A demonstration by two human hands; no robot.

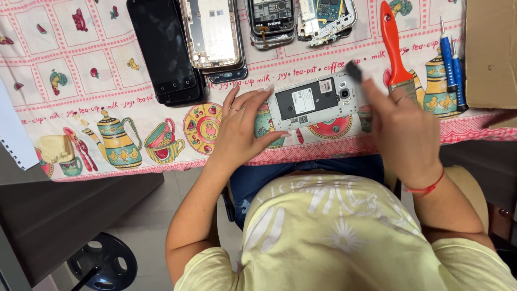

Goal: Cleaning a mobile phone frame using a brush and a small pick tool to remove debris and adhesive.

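Observation:
A white phone (315, 100) with its back cover off lies face down near the table's front edge, its dark battery bay showing. My left hand (240, 128) rests flat on the tablecloth and steadies the phone's left end with fingers and thumb. My right hand (403, 128) hovers over the phone's right end and pinches a small dark part (353, 70) between its fingertips, blurred by motion.
A patterned tablecloth (81, 81) covers the table. Black phones (166, 51), an open phone frame (212, 33) and circuit boards (326, 16) lie at the back. A red-handled brush (396, 51), blue screwdrivers (451, 64) and a cardboard box (491, 51) sit at the right.

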